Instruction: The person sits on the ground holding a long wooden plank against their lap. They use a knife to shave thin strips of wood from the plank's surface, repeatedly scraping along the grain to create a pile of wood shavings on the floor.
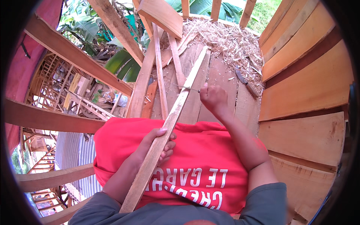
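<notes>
A long, narrow wooden strip (155, 152) slants across my lap, from my body up to the plank floor ahead. My left hand (155, 144) is closed round its lower half, thumb on top and fingers wrapped underneath. In my right fist (214, 98) is a knife (191, 89), its handle mostly hidden by the fingers. The thin blade points left and lies across the strip's upper half, where the wood looks paler. Red cloth (202, 150) with white lettering covers my lap beneath the strip.
Wood shavings (240, 45) heap at the far end of the plank floor (219, 75). A dark curved blade with a wooden handle (247, 83) lies to the right. Loose boards (144, 86) lean on the left, near open slats (67, 54). A board wall (303, 90) rises on the right.
</notes>
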The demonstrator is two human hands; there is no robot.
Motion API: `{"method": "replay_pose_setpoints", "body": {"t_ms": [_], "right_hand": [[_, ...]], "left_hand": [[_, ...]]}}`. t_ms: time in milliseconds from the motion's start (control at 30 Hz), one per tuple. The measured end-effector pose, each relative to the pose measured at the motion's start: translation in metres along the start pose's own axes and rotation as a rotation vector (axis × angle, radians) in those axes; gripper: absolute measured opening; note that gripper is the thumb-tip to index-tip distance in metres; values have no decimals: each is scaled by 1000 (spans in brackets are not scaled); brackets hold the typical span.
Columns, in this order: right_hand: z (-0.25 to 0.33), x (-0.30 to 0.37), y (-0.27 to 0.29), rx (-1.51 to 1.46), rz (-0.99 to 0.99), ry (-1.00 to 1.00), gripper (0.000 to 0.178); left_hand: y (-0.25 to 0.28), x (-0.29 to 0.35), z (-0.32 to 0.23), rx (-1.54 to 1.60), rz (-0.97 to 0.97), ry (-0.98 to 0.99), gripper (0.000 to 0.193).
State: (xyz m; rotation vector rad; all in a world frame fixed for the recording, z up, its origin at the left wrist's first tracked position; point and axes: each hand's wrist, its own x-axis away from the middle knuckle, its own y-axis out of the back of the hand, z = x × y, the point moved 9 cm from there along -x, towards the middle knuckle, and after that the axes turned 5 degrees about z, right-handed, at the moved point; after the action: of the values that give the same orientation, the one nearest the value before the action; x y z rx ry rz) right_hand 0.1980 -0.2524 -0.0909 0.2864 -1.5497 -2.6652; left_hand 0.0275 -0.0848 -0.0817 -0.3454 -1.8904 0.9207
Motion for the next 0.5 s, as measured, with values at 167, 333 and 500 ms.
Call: {"method": "replay_pose_setpoints", "body": {"t_ms": [167, 333, 500], "right_hand": [[16, 0, 0, -45, 26, 68, 56], [-21, -18, -8, -17, 1, -118, 56], [-48, -35, -10, -79, -102, -35, 59]], "left_hand": [[2, -3, -3, 60, 79, 3, 41], [-2, -4, -2, 77, 66, 0, 41], [-1, -4, 1, 20, 20, 14, 41]]}}
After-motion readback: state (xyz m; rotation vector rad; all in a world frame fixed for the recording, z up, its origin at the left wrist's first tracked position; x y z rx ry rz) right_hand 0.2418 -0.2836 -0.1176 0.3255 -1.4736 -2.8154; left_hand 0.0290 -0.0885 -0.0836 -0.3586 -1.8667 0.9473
